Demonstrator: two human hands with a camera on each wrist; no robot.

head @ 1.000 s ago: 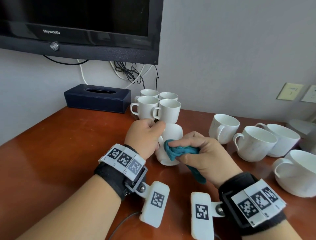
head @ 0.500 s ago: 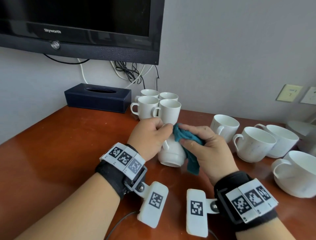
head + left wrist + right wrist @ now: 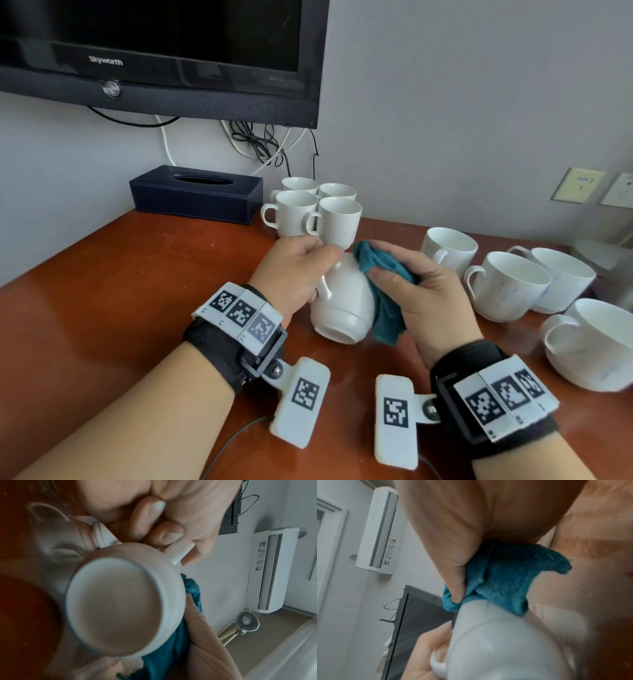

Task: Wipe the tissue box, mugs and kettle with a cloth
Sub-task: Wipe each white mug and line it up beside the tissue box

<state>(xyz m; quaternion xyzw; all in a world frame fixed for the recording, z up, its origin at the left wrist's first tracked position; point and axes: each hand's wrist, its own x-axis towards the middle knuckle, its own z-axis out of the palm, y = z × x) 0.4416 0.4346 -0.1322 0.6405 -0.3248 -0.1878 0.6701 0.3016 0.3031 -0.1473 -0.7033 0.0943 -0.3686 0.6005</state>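
A white mug (image 3: 344, 303) is held tipped, its base toward me, above the brown table (image 3: 113, 294). My left hand (image 3: 298, 270) grips it by the handle; its fingers (image 3: 150, 524) curl round the handle in the left wrist view, beside the mug's base (image 3: 120, 608). My right hand (image 3: 411, 291) pinches a teal cloth (image 3: 385, 291) against the mug's right side. The right wrist view shows the cloth (image 3: 496, 580) bunched under the thumb on the mug (image 3: 496, 649). The dark blue tissue box (image 3: 195, 193) stands at the back left. I see no kettle clearly.
A cluster of small white mugs (image 3: 308, 212) stands behind my hands. Several larger white mugs (image 3: 507, 284) sit along the right side. A television (image 3: 161, 54) hangs on the wall with cables (image 3: 263, 144) below it. Wall sockets (image 3: 579, 185) are at right.
My right hand has slid the cloth from the mug's lower front up to its upper right side. The mug has tipped further, its base turning toward me.
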